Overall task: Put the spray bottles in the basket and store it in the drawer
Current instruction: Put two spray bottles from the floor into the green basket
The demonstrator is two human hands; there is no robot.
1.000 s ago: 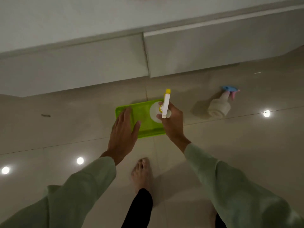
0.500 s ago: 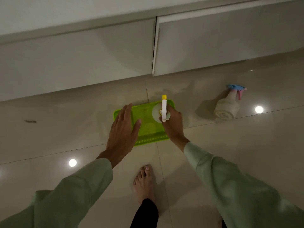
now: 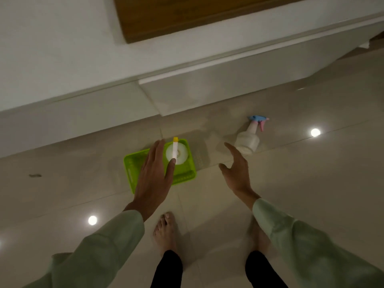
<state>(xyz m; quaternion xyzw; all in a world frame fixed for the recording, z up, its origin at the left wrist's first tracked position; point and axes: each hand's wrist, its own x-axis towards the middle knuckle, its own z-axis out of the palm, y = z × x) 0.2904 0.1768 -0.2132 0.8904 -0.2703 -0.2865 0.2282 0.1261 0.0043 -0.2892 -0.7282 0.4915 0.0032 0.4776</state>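
Observation:
A lime-green basket sits on the floor tiles in front of me. A white spray bottle with a yellow-tipped head stands upright in its right half. My left hand hovers flat over the basket's left part, fingers spread, holding nothing. A second white spray bottle with a blue and pink trigger head stands on the floor to the right of the basket. My right hand is open between the basket and that bottle, fingertips close to its base, not touching it.
White drawer fronts run along the floor behind the basket, all closed. A white countertop with a wooden panel is above them. My bare feet stand just behind the basket. A small dark speck lies on the floor at left.
My right hand has let go of the yellow-tipped bottle, which now stands in the basket, and has moved right toward the second bottle. The camera view has pulled back.

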